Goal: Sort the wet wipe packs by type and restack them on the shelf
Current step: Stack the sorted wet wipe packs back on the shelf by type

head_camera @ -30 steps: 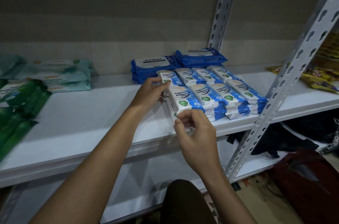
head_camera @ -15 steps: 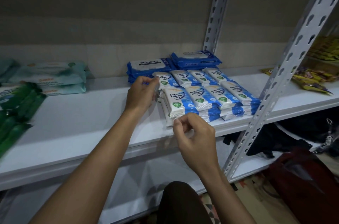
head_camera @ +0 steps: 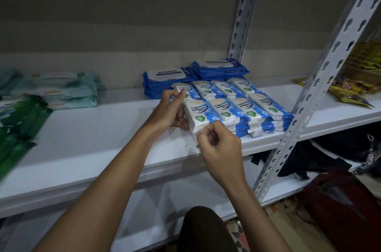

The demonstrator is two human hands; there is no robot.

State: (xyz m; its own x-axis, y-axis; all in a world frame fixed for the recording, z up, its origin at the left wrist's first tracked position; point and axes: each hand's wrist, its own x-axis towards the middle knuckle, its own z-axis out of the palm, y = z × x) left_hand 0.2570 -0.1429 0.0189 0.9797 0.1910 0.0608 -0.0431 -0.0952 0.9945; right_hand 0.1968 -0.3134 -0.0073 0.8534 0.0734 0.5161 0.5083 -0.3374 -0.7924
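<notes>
1. where the white shelf (head_camera: 86,138) carries its load, a block of small white-and-blue wipe packs (head_camera: 233,107) is seen near the shelf's front edge, just left of the slanted perforated upright (head_camera: 321,86).
2. these packs are laid flat in two rows of four stacks, several packs high; each top face is white at one end and blue at the other, printed "fragrance free antibacterial wipes" with a green badge.
3. behind that block, against the wall, two stacks of larger blue packs (head_camera: 198,74) marked "antabax" are set, each with a white lid panel.
4. far left of the block, pale green packs (head_camera: 61,91) are stacked, and dark green packs (head_camera: 18,126) lie in front of them, blurred.
5. the left hand (head_camera: 171,111) is placed at the block's left side: index finger and thumb touch the rear-left pack's near end, and the lower fingers are curled against the side of the front-left stack.
6. the right hand (head_camera: 220,148) is held at the front-left stack's near corner, fingers curled in, thumb and forefinger pinched together at the lowest pack's edge; whether wrapper is actually caught between them cannot be told.
7. right of the upright, yellow packets (head_camera: 350,95) lie on the same shelf.
</notes>
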